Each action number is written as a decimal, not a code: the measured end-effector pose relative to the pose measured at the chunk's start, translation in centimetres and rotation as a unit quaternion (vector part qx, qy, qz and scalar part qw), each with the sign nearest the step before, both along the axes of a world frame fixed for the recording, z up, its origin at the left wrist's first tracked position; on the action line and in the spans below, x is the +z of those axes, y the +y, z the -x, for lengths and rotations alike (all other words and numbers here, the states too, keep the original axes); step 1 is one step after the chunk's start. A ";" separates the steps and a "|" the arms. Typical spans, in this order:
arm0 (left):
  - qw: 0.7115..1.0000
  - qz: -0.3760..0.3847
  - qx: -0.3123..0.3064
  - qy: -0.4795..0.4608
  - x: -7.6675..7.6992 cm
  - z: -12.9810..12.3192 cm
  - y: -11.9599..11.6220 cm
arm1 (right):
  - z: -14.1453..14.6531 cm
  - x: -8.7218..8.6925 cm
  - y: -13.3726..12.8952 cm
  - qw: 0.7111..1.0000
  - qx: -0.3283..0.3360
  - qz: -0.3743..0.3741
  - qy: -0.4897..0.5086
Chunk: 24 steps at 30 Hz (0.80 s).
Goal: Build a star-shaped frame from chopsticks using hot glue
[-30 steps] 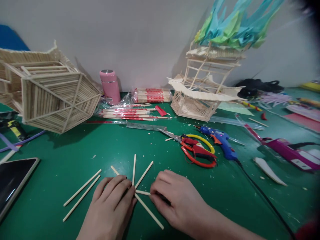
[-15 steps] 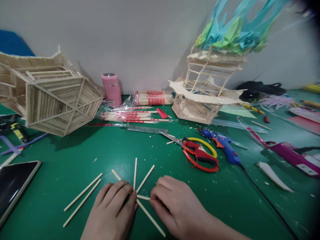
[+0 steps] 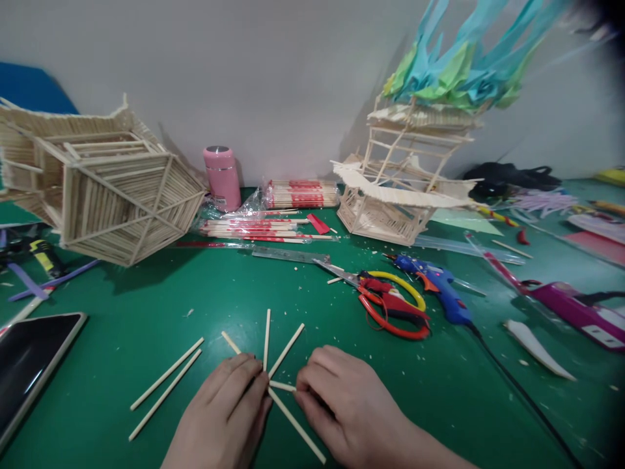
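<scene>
Several short wooden sticks [image 3: 287,352] lie on the green table, fanned out like spokes from a shared middle. My left hand [image 3: 222,410] rests over the left side of this fan, its fingers pressed together near the middle and hiding part of the sticks there. With thumb and fingers pinched, my right hand [image 3: 336,397] holds the outer end of the stick [image 3: 282,386] that points right. Left of my left hand, two loose sticks [image 3: 166,374] lie side by side, apart from the fan.
Beyond the hands lie red-and-yellow-handled scissors [image 3: 390,303] and a blue glue gun [image 3: 442,286] with its cord. Two stick-built models [image 3: 131,202] stand at the back, around a pink flask [image 3: 222,177] and packs of sticks [image 3: 300,194]. A phone [image 3: 36,365] lies left, a purple power strip [image 3: 576,306] right.
The whole view has shifted slightly, so things sit a little further right. Both hands keep the same hold on the fanned sticks.
</scene>
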<state>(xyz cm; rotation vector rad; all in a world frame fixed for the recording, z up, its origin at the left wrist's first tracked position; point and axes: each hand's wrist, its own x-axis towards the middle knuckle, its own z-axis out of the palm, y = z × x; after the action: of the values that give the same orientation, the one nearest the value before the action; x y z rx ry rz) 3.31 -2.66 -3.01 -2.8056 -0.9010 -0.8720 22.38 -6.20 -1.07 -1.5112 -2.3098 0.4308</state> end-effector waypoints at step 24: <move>0.999 -0.025 -0.004 -0.037 -0.6 0.0 -0.1 | 0.7 0.2 0.0 0.999 -0.011 -0.019 0.041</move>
<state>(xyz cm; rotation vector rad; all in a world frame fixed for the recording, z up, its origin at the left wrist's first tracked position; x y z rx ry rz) 3.31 -2.77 -3.62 -2.7522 -0.8649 -0.9927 21.65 -6.25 -0.87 -1.4720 -2.2237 0.4336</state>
